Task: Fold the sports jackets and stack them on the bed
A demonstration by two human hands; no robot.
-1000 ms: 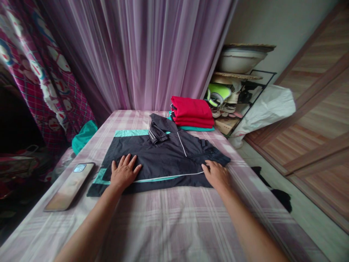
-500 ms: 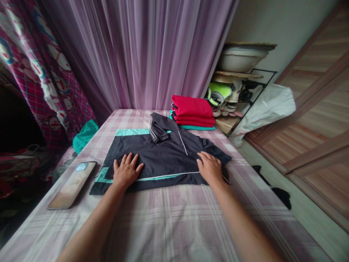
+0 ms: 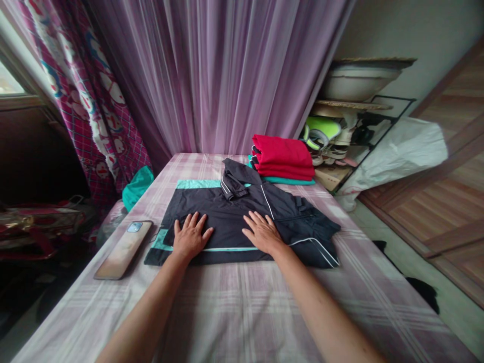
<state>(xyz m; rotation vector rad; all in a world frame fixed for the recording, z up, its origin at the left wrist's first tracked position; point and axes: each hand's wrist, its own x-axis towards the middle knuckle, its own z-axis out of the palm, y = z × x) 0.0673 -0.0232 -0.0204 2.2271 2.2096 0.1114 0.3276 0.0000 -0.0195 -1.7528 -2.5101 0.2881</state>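
Note:
A dark jacket [image 3: 223,214] with teal panels and white piping lies partly folded on the checked tablecloth [image 3: 234,307]. Its collar end points away from me, and one sleeve is bunched near the top. My left hand [image 3: 190,235] rests flat on the jacket's left part, fingers spread. On its middle, just above the white piping, my right hand [image 3: 263,233] lies palm down with fingers stretched out. Neither hand grips the cloth.
Behind the jacket sits a stack of folded red clothes [image 3: 283,156] with teal cloth beneath. A phone [image 3: 124,250] lies at the left. Past the right edge stand a shoe rack [image 3: 363,136] and a white bag [image 3: 404,151]; purple curtains [image 3: 227,75] hang behind.
My right hand has slid left across the jacket, from its right part to the middle. My left hand stays on the left part. The whole view has shifted slightly.

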